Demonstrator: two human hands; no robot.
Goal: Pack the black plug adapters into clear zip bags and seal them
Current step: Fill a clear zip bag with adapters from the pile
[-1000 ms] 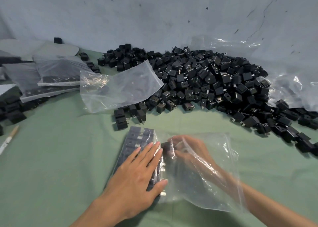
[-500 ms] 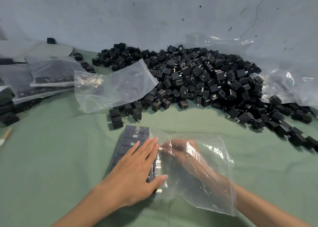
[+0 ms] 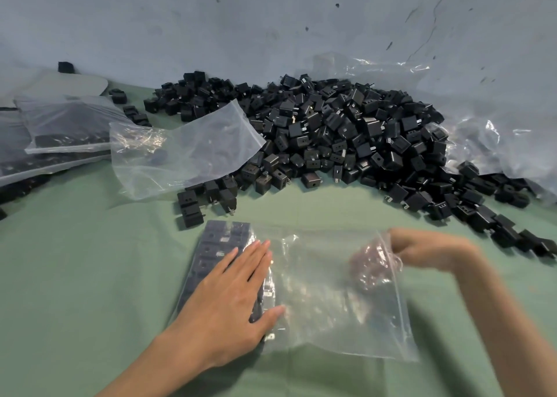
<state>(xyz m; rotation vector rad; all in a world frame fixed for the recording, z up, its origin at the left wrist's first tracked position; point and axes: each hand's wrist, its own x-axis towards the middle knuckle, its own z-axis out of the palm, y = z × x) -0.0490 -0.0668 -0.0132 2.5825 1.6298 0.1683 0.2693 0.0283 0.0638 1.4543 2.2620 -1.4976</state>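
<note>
A clear zip bag (image 3: 331, 300) lies flat on the green cloth in front of me, with a neat block of black plug adapters (image 3: 220, 246) packed into its left end. My left hand (image 3: 229, 303) presses flat on that block through the plastic, fingers straight. My right hand (image 3: 422, 249), blurred by motion, is at the bag's open right edge. Its fingers show through the plastic just inside the mouth and the thumb lies over the rim, pinching it. A big heap of loose black adapters (image 3: 346, 131) lies behind.
An empty clear zip bag (image 3: 180, 149) leans on the heap's left side. Filled bags (image 3: 66, 125) are stacked at the far left. Crumpled clear plastic (image 3: 497, 137) lies at the right against the grey wall. Stray adapters (image 3: 512, 234) trail along the right.
My right hand has drawn back from deep inside the bag, near the adapters, to the bag's open right edge. My left hand has stayed pressed on the packed block.
</note>
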